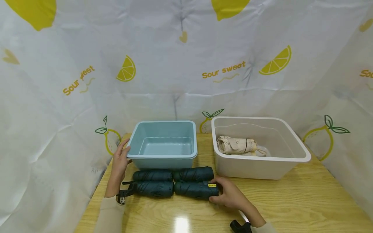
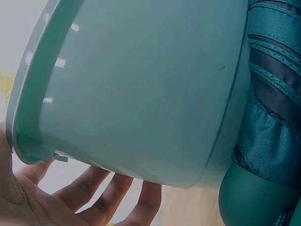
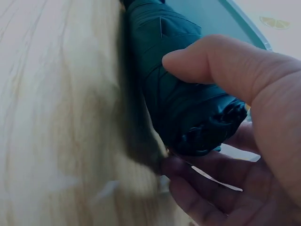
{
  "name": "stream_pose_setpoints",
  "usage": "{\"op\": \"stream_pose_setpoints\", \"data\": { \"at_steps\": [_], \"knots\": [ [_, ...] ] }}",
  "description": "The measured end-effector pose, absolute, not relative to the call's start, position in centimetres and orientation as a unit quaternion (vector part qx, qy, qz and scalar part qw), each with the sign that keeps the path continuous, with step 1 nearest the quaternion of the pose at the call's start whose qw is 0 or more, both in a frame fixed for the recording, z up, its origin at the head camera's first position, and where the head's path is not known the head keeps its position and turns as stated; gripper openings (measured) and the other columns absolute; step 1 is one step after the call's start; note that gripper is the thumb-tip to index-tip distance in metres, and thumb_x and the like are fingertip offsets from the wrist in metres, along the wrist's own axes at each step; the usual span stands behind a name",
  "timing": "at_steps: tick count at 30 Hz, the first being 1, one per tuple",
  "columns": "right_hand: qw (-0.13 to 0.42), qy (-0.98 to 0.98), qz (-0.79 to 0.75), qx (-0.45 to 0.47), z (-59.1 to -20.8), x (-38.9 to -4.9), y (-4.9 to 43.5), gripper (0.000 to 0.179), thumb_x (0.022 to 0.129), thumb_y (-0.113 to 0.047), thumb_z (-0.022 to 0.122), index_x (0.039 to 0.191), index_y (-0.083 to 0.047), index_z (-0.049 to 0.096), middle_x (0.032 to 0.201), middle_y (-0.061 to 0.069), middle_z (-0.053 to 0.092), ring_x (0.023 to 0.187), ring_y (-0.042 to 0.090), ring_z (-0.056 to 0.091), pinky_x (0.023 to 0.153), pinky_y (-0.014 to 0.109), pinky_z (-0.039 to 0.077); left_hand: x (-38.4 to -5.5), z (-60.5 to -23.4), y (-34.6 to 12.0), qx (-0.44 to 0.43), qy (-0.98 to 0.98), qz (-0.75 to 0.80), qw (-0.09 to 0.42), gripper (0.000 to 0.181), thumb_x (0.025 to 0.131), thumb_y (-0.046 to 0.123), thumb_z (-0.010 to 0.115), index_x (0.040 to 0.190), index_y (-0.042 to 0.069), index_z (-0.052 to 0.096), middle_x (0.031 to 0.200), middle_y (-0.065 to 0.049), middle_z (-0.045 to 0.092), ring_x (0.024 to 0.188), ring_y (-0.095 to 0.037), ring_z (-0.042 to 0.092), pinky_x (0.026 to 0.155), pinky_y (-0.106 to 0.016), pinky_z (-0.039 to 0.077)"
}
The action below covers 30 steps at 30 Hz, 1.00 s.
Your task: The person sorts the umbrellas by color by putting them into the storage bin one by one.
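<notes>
Head view, and straight to the action: gripping the front-right umbrella (image 1: 193, 190), dark green and folded, just right of lower centre in the frame, at tabletop (image 1: 279, 200) level or barely off it, hard to tell which. Holding its right end in the right hand (image 1: 228, 195), thumb on the near side, fingers curled round towards the far side, close by a yellow label (image 1: 212, 185). Over in the right wrist view, pressing thumb to fabric, with lower fingers slightly spread beneath and beyond the end. Meanwhile, at centre left of the head view, holding the blue basin (image 1: 163, 162) by its left rim with the left hand (image 1: 118, 160), fingers spaced apart along the side wall; no telling how firmly. By the look of it, at the step of securing one umbrella while steadying the basin. Calling next, most likely, for a lift straight up, clear of the back-right umbrella (image 1: 193, 174) just behind and the front-left umbrella (image 1: 154, 189) end to end with it, then high enough to pass the front rim if bound for the basin. Away at centre right, beyond reach of this hold, inside the white bin (image 1: 247, 168): just a beige umbrella (image 1: 236, 145).
</notes>
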State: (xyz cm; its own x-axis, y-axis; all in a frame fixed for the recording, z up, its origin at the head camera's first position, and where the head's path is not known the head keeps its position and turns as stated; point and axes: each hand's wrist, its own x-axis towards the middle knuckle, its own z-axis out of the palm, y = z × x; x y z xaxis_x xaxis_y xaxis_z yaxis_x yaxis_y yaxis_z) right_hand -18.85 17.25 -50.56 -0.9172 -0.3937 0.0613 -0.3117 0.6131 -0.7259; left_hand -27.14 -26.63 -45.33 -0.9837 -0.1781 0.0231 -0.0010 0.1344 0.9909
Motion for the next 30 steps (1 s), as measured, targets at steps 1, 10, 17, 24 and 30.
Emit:
{"op": "stream_pose_setpoints", "data": {
  "at_steps": [1, 10, 17, 24, 30],
  "knots": [
    [0.058, 0.891, -0.406, -0.197, -50.5, -18.8, 17.3, 0.050, 0.079, -0.031, 0.087, 0.120, -0.010, 0.067, 0.107, 0.005, 0.068, 0.090, 0.014, 0.061, 0.077, 0.029, 0.051, -27.1, -45.4, -26.7, 0.058, -0.749, -0.656, 0.067, 0.051, 0.112, 0.034, 0.036, 0.162, 0.025, 0.032, 0.169, -0.007, 0.024, 0.138, -0.035, 0.045, 0.103, -0.050, 0.048],
    [0.153, 0.782, -0.574, -0.190, -49.9, -18.6, 17.5, 0.055, 0.092, -0.015, 0.077, 0.140, -0.002, 0.052, 0.119, 0.024, 0.063, 0.092, 0.025, 0.073, 0.073, 0.031, 0.059, -27.2, -45.6, -26.7, 0.051, -0.741, -0.666, 0.065, 0.050, 0.112, 0.035, 0.037, 0.161, 0.026, 0.036, 0.170, -0.007, 0.023, 0.145, -0.038, 0.039, 0.110, -0.068, 0.038],
    [0.177, 0.730, -0.636, -0.179, -49.8, -18.5, 17.4, 0.058, 0.093, -0.008, 0.074, 0.145, 0.001, 0.049, 0.130, 0.029, 0.056, 0.106, 0.036, 0.070, 0.077, 0.035, 0.061, -27.3, -45.6, -26.7, 0.049, -0.742, -0.666, 0.062, 0.050, 0.112, 0.035, 0.037, 0.161, 0.027, 0.035, 0.169, -0.007, 0.024, 0.144, -0.037, 0.040, 0.110, -0.067, 0.038],
    [0.170, 0.716, -0.656, -0.168, -49.6, -18.4, 16.9, 0.058, 0.090, -0.004, 0.075, 0.142, 0.003, 0.049, 0.142, 0.035, 0.041, 0.106, 0.027, 0.067, 0.080, 0.031, 0.058, -27.5, -45.8, -26.9, 0.038, -0.741, -0.667, 0.060, 0.050, 0.112, 0.035, 0.037, 0.161, 0.026, 0.034, 0.169, -0.007, 0.023, 0.145, -0.038, 0.037, 0.110, -0.070, 0.037],
    [0.158, 0.728, -0.652, -0.144, -49.3, -18.4, 16.7, 0.057, 0.088, -0.004, 0.077, 0.139, 0.004, 0.052, 0.145, 0.034, 0.041, 0.097, 0.024, 0.064, 0.078, 0.030, 0.056, -27.5, -45.7, -26.9, 0.041, -0.740, -0.669, 0.058, 0.050, 0.112, 0.035, 0.037, 0.161, 0.027, 0.035, 0.170, -0.007, 0.021, 0.146, -0.038, 0.037, 0.111, -0.071, 0.035]
  ]
}}
